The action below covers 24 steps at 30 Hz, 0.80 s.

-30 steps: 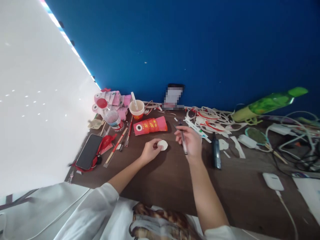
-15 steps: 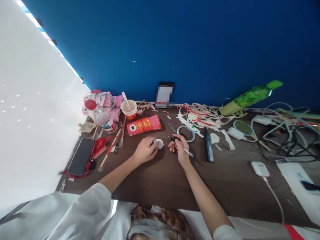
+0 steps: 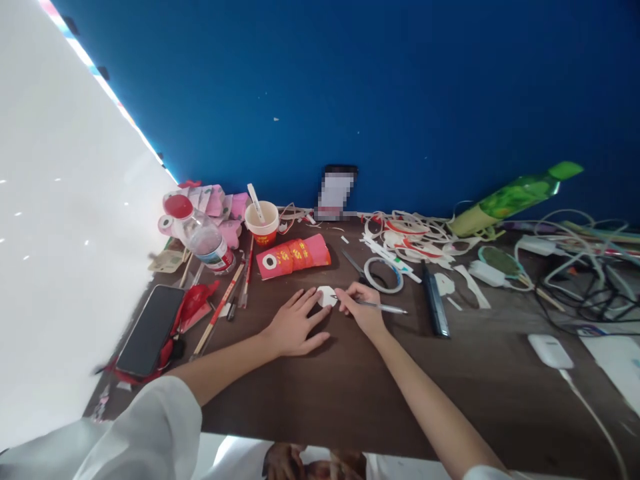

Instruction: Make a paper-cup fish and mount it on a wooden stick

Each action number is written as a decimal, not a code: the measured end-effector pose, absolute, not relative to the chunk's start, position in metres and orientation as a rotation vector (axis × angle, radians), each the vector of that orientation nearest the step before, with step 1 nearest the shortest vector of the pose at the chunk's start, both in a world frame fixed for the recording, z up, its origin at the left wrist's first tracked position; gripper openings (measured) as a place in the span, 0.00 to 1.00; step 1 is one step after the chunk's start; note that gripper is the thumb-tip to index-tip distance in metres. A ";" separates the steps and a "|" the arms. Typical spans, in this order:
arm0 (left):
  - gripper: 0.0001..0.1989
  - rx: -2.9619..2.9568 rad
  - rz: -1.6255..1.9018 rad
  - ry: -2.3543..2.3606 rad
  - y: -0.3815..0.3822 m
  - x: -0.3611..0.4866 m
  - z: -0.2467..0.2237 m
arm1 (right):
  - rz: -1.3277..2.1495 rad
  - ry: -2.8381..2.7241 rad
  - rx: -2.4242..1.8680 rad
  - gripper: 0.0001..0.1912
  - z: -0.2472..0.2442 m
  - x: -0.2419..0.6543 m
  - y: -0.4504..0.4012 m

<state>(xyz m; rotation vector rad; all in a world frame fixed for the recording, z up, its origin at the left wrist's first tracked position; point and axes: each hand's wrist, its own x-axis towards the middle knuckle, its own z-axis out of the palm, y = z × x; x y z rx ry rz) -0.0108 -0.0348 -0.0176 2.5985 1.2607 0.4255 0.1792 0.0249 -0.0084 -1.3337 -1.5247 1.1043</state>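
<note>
A small white piece of paper with rounded, angular edges (image 3: pixel 327 296) lies on the dark brown desk between my hands. My left hand (image 3: pixel 297 325) rests flat, fingers spread, its fingertips touching the paper's left edge. In my right hand (image 3: pixel 363 311) is a pen (image 3: pixel 387 308), gripped near its tip, which points down at the paper. Just beyond the paper lies a pink and red fish-shaped paper craft (image 3: pixel 295 255) with a round white eye. A roll of tape (image 3: pixel 367 272) sits behind my right hand, near partly hidden scissors (image 3: pixel 351 260).
On the left are a phone (image 3: pixel 151 330), brushes (image 3: pixel 220 303), a clear bottle (image 3: pixel 207 243) and a paper cup (image 3: pixel 263 230). Paper strips (image 3: pixel 410 233) pile up by the blue wall. A dark cutter-like tool (image 3: pixel 435 303), cables (image 3: pixel 575 267) and a green bottle (image 3: pixel 515 200) lie right.
My left hand has gone from pinching the paper to lying flat against it on the desk. My right hand has turned the pen tip toward the paper and moved in.
</note>
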 end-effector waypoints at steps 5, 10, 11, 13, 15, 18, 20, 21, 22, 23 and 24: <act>0.36 2.605 0.425 1.204 -0.037 -0.013 -0.018 | 0.985 -1.708 -1.275 0.26 -0.012 0.174 0.034; 0.38 2.569 0.431 1.167 -0.040 -0.013 -0.020 | 0.905 -1.842 -1.228 0.24 -0.018 0.174 0.033; 0.38 2.563 0.438 1.166 -0.040 -0.013 -0.021 | 0.890 -1.864 -1.224 0.24 -0.019 0.174 0.032; 0.38 2.549 0.445 1.170 -0.040 -0.012 -0.021 | 0.845 -1.911 -1.217 0.23 -0.020 0.173 0.031; 0.37 2.542 0.439 1.172 -0.040 -0.012 -0.021 | 0.791 -1.949 -1.210 0.23 -0.021 0.172 0.031; 0.37 2.544 0.433 1.175 -0.039 -0.011 -0.022 | 0.754 -1.984 -1.218 0.23 -0.022 0.170 0.031; 0.37 2.547 0.439 1.177 -0.039 -0.011 -0.022 | 0.749 -2.005 -1.224 0.23 -0.023 0.170 0.031; 0.37 2.549 0.440 1.177 -0.039 -0.011 -0.022 | 0.755 -2.012 -1.223 0.22 -0.023 0.171 0.032; 0.37 2.549 0.440 1.177 -0.040 -0.011 -0.022 | 0.762 -2.015 -1.220 0.22 -0.024 0.171 0.032; 0.36 2.547 0.439 1.180 -0.040 -0.011 -0.022 | 0.769 -2.016 -1.215 0.22 -0.024 0.171 0.032; 0.36 2.543 0.436 1.182 -0.040 -0.011 -0.022 | 0.774 -2.016 -1.208 0.22 -0.025 0.172 0.032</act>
